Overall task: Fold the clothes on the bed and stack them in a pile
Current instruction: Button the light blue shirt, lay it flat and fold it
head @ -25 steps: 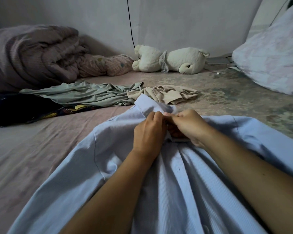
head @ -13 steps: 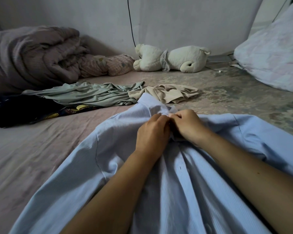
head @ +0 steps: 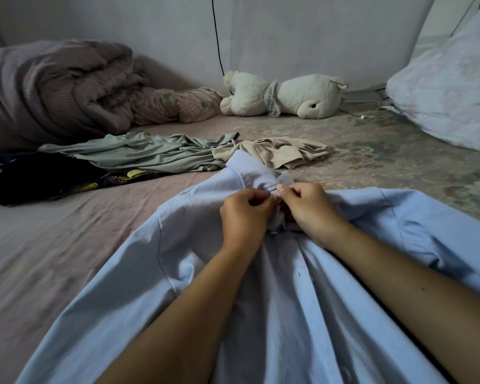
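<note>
Head view: both hands' fingers (head: 284, 189) pinch the blue shirt (head: 302, 300) below its collar.

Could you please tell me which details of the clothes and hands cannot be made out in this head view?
- Light blue shirt: hem and cuffs cut off by the bottom and right edges.
- Its top button: hidden between the left hand and right hand.
- Dark printed garment: too dark, partly under the green garment, cut off at the left edge.
</note>
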`<state>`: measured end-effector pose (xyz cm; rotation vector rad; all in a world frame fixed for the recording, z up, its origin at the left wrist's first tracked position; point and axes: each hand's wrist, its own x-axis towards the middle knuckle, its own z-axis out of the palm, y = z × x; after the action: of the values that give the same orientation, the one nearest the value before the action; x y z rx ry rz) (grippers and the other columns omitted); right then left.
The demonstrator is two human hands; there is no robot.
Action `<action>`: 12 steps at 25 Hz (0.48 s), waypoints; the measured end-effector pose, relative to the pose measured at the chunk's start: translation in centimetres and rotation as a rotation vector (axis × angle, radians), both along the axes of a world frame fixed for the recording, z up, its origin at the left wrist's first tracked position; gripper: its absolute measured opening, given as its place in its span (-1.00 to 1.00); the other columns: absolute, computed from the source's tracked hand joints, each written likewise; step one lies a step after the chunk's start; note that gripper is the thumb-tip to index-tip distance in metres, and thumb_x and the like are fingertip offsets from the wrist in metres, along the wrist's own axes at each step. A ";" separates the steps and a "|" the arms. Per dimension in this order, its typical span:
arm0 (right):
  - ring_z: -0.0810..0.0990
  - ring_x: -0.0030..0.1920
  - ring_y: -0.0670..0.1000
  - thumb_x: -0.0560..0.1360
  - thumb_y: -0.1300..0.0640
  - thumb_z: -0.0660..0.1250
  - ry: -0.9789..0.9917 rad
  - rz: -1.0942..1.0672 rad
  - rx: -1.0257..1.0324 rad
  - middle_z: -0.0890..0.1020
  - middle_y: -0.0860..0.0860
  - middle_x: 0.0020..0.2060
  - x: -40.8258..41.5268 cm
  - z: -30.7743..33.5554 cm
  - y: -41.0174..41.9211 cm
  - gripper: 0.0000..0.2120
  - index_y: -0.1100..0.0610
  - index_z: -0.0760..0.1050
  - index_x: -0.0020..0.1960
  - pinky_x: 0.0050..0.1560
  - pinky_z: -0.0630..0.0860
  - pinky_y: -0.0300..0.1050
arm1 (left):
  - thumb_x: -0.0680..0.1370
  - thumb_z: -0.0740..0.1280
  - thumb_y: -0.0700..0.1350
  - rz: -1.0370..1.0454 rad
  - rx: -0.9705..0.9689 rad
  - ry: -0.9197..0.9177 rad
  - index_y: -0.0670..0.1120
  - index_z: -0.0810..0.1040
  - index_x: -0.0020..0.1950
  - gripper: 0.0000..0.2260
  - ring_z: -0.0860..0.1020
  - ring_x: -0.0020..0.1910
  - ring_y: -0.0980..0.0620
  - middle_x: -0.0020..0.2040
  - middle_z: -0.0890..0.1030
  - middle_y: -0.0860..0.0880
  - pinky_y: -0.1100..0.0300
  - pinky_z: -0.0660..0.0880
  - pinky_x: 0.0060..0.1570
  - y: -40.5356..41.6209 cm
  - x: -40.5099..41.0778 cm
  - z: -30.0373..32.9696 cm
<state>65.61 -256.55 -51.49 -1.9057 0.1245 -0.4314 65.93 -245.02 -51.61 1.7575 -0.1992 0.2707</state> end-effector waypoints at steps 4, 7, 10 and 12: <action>0.50 -0.37 0.05 0.53 0.19 0.34 0.005 0.046 0.215 0.54 0.22 -0.40 -0.1 -0.2 0.1 -0.69 0.47 0.50 -0.19 -0.30 0.46 -0.10 | 0.45 0.44 -0.16 0.070 0.119 -0.103 -0.08 0.66 -0.20 -0.97 0.56 -0.29 0.18 -0.31 0.63 0.05 0.36 0.45 -0.23 -0.1 -0.6 0.2; 0.48 -0.31 0.02 0.53 0.25 0.31 -0.027 0.002 0.107 0.55 0.17 -0.37 0.1 -0.2 0.0 -0.76 0.44 0.53 -0.17 -0.23 0.45 -0.09 | 0.44 0.46 -0.15 0.079 0.112 -0.094 -0.09 0.66 -0.19 -0.97 0.55 -0.28 0.18 -0.28 0.65 0.02 0.33 0.46 -0.19 -0.3 -0.5 0.1; 0.51 -0.22 0.06 0.56 0.21 0.27 -0.035 -0.051 -0.202 0.60 0.17 -0.27 0.2 -0.3 0.1 -0.78 0.35 0.55 -0.15 -0.17 0.44 -0.06 | 0.44 0.47 -0.10 0.081 0.010 0.021 -0.10 0.66 -0.24 -0.90 0.55 -0.33 0.12 -0.32 0.66 -0.03 0.20 0.53 -0.18 -0.5 0.2 -0.3; 0.52 -0.19 0.09 0.57 0.18 0.23 -0.032 -0.062 -0.304 0.57 0.11 -0.28 0.2 -0.3 0.3 -0.79 0.25 0.53 -0.17 -0.17 0.41 -0.09 | 0.41 0.49 -0.07 0.068 -0.125 0.149 -0.10 0.66 -0.28 -0.87 0.62 -0.29 0.01 -0.34 0.66 -0.07 0.06 0.61 -0.11 -0.6 0.8 -0.7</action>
<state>65.82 -256.30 -51.76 -2.1964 0.1015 -0.5466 66.73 -245.58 -52.35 1.6543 -0.0140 0.1961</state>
